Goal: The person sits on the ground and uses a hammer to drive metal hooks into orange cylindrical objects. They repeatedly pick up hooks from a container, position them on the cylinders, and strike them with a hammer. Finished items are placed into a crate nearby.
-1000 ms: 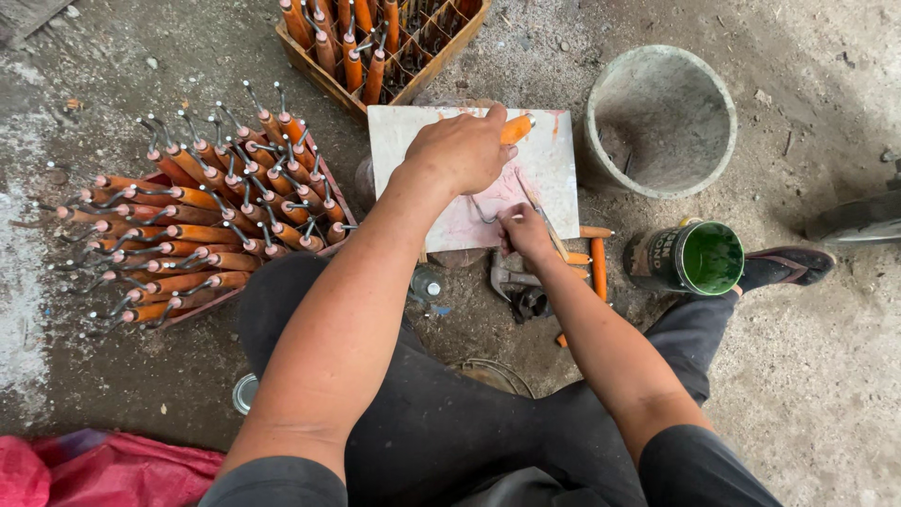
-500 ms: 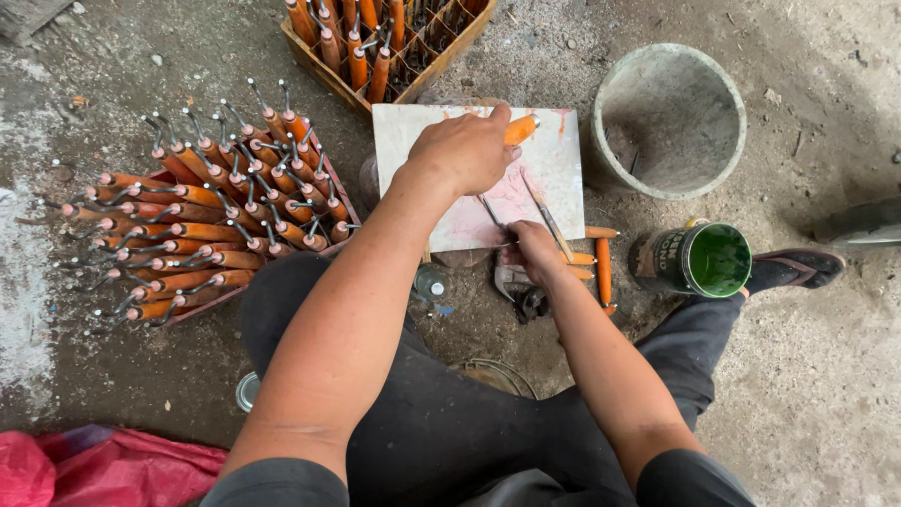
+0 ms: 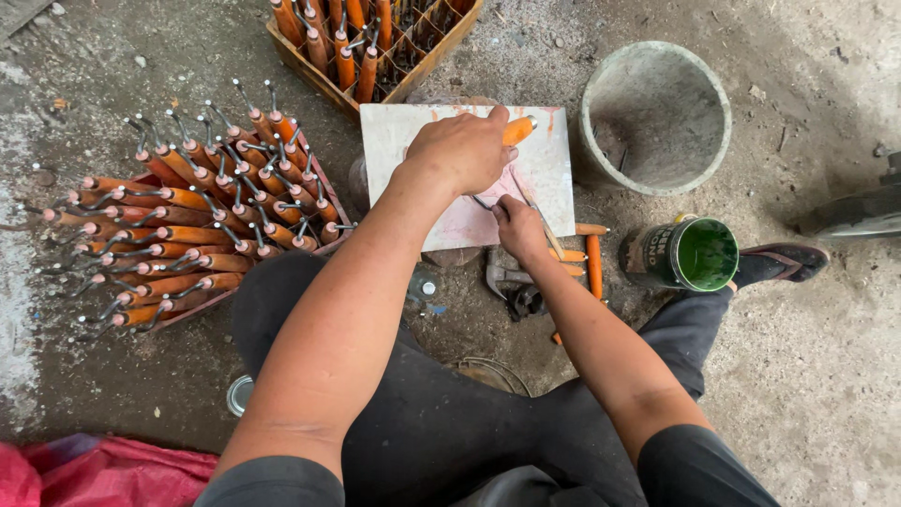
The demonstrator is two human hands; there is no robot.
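Here the left hand (image 3: pixel 462 152) grips an orange handle (image 3: pixel 517 130) on the pale board (image 3: pixel 394 141); the right hand (image 3: pixel 519 229) pinches a thin brush (image 3: pixel 535 210) at the board's lower edge; a green paint can (image 3: pixel 690 254) stands just beside the board.

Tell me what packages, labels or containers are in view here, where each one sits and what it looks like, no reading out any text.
Paint tin: right of the right hand, round, open, green inside, dark printed label.
Grey bucket: upper right, round, dusty.
Wooden crate: top centre, divided compartments holding orange-handled tools.
White board: centre, flat, pink-smeared, under the left hand.
No signs or screens.
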